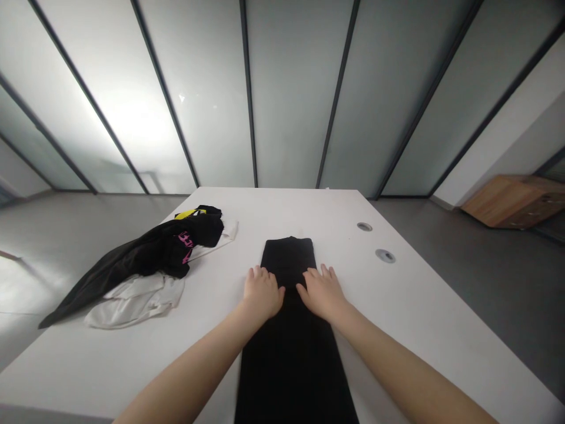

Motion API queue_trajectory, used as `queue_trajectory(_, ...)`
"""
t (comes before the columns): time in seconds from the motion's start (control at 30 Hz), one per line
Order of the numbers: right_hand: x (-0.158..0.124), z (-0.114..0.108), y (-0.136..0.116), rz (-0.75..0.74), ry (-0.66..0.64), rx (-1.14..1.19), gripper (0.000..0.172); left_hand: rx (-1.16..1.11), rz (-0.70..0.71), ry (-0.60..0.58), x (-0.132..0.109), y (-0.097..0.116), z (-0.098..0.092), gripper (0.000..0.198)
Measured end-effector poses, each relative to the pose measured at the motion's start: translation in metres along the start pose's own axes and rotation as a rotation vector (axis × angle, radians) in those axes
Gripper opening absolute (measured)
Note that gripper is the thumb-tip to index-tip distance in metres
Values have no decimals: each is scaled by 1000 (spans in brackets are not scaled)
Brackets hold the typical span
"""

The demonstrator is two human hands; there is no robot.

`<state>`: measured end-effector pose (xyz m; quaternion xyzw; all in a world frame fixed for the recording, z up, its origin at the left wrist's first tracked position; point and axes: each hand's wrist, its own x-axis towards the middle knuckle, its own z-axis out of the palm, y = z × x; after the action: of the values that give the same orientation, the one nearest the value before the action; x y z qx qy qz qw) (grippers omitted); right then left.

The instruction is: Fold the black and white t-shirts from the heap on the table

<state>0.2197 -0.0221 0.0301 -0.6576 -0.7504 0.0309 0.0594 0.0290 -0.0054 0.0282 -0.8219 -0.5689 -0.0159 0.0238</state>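
Head view shows a long, narrow black cloth [291, 330], folded flat and smooth, lying lengthwise down the middle of a white table [419, 306]. Left hand [261, 292] and right hand [323, 292] press palm-down on the cloth, fingers spread, grasping nothing. Left of the cloth sits a rumpled clothes pile [145, 265], black and white fabric.

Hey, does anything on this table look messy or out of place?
Yes: the crumpled clothes heap on the left of the table is untidy. Part of its black cloth seems to trail past the edge, beside a rumpled white garment. The long black garment under the left hand and right hand lies flat and straight.
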Motion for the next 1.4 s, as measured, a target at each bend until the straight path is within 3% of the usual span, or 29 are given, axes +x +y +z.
queue_trajectory(0.1,19,2,-11,-58,66,61,53,-77,45,92,25,10,-4,51)
queue_trajectory(0.3,81,16,-1,-30,-66,63,61,-151,41,-32,86,3,15,64)
queue_trajectory(0.57,121,14,19,74,-129,50,67,-170,-44,-60,120,-22,21,74)
queue_trajectory(0.97,122,17,37,169,-72,13,68,-155,-159,14,116,-28,21,75)
queue_trajectory(1.13,121,7,17,47,29,-57,67,-140,-66,7,108,-21,17,72)
queue_trajectory(1.27,114,6,-6,10,26,4,63,-151,-49,-43,91,-15,11,68)
queue_trajectory(1.4,104,10,-21,-3,20,23,49,-127,-88,-23,77,-6,-1,50)
